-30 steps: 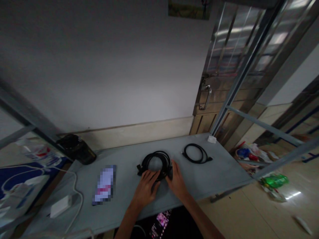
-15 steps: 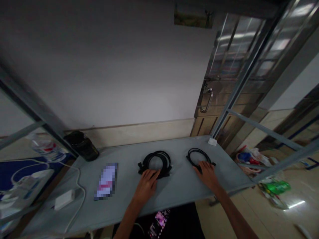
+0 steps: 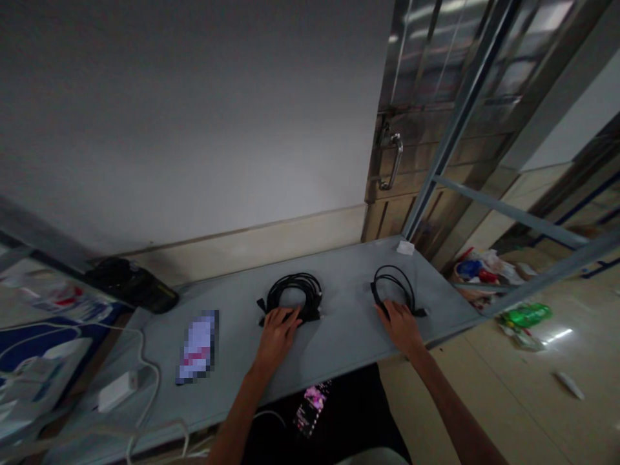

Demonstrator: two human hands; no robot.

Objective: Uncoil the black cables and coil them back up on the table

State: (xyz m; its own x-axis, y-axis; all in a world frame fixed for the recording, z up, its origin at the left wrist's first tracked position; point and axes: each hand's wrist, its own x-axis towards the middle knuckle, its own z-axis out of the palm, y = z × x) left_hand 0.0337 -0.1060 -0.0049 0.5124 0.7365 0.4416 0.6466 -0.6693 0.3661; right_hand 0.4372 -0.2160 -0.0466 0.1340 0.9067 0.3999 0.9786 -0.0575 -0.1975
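Note:
A thick coil of several black cables (image 3: 310,284) lies on the grey desk, with dark connectors sticking out at its sides. The fingers of my left hand (image 3: 278,332) are closed on its near edge. Farther right is a thinner loop of black cable (image 3: 409,284) with a connector at its right end. My right hand (image 3: 401,326) has its fingers bent over the near part of that loop, hiding what lies under them. Bare desk separates the two coils.
On the desk (image 3: 339,336) a phone-like item with a pixelated face (image 3: 198,345) lies left, near a white adapter (image 3: 117,391) with a pale cord. A dark container (image 3: 138,284) stands at back left, a white scrap (image 3: 405,247) at back right. Metal posts (image 3: 460,129) frame the desk.
My view has turned and shifted a little. The thin cable loop has turned and looks taller and narrower under my right hand. My left hand stays at the thick coil.

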